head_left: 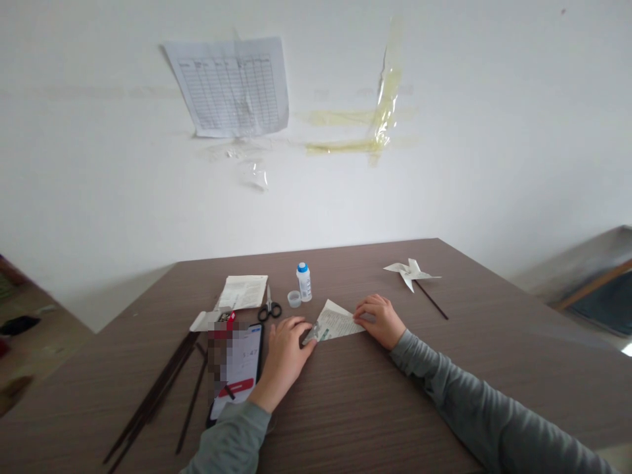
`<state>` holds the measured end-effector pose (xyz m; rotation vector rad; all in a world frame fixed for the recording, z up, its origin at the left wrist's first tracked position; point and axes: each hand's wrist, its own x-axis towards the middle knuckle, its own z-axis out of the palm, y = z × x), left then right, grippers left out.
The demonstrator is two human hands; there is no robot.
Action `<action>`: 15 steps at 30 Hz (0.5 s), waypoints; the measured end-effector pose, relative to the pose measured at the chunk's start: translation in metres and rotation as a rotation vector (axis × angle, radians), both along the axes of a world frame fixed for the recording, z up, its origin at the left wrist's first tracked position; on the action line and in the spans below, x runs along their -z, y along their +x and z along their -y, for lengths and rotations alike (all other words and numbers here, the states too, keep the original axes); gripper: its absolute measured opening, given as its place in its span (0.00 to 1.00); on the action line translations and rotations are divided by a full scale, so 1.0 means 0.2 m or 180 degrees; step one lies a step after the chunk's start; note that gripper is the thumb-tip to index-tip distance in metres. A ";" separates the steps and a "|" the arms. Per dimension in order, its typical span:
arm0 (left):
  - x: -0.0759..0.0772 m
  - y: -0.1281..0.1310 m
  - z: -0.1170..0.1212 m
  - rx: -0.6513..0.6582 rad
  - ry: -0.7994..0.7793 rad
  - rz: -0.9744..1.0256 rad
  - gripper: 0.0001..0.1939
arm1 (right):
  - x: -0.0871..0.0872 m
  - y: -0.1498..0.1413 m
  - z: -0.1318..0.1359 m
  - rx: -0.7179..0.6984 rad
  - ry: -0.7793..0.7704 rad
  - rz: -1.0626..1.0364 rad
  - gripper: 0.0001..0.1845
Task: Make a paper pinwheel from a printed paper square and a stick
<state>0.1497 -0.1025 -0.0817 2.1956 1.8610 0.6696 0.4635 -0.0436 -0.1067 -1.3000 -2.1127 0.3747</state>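
A printed sheet of paper [336,324], folded into a triangle, lies on the table between my hands. My left hand [289,349] grips its left corner between thumb and fingers. At its right corner, my right hand [380,320] pinches the paper with the fingertips. Just beyond the paper stands a white glue bottle [305,284] with a blue top, and a small clear cap [294,299] sits beside it. Black-handled scissors [269,309] lie beyond my left hand. A finished paper pinwheel [411,271] on a dark stick rests at the far right.
A stack of printed paper [243,291] lies at the back left. Several dark sticks [153,388] and a phone [247,362] with a lit screen are left of my left arm. The wall [326,210] rises behind the table [365,408].
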 end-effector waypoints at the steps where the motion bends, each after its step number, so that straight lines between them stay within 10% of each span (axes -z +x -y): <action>1: 0.00 0.00 0.00 -0.0014 0.0000 0.0001 0.16 | 0.00 0.00 0.00 0.0009 -0.0029 -0.0009 0.08; 15: 0.06 -0.04 -0.03 0.0172 0.0108 0.0429 0.16 | -0.06 0.07 -0.01 -0.0035 -0.0798 -0.0077 0.16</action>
